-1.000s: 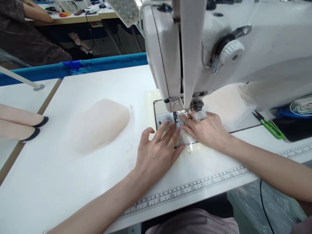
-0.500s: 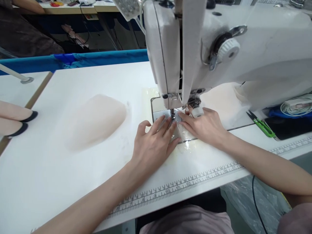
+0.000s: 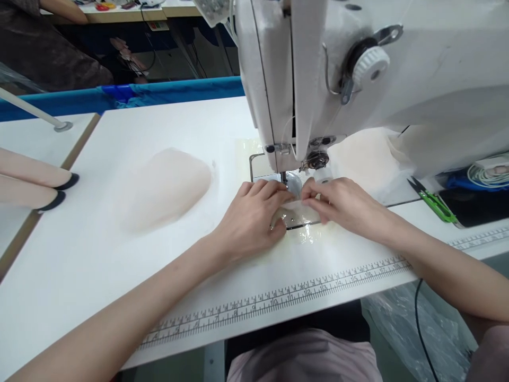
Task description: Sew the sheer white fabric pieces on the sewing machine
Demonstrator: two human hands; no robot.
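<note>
My left hand [image 3: 258, 215] rests on the sewing machine bed with its fingers bent together, just left of the needle and presser foot [image 3: 283, 178]. To the right of it, my right hand [image 3: 338, 201] is closed in a pinch. A thin, pale, sheer strip of fabric [image 3: 293, 203] runs between the fingertips of both hands, in front of the presser foot; its edges are hard to make out. The sewing machine [image 3: 274, 90] stands over the hands, its metal bed plate [image 3: 300, 217] partly covered by them.
A sheer beige fabric piece [image 3: 175, 185] lies flat at left, and more pale fabric [image 3: 361, 162] under the machine arm. Green thread snips [image 3: 437, 206] lie beside a dark phone-like slab [image 3: 473, 207]. A ruler tape [image 3: 274, 302] edges the table. Beige, black-banded shapes [image 3: 35, 185] lie far left.
Both hands have drawn back slightly from the needle toward me. The left fingers, spread before, are now bent together; the right fingers have closed into a pinch. The view has shifted slightly.
</note>
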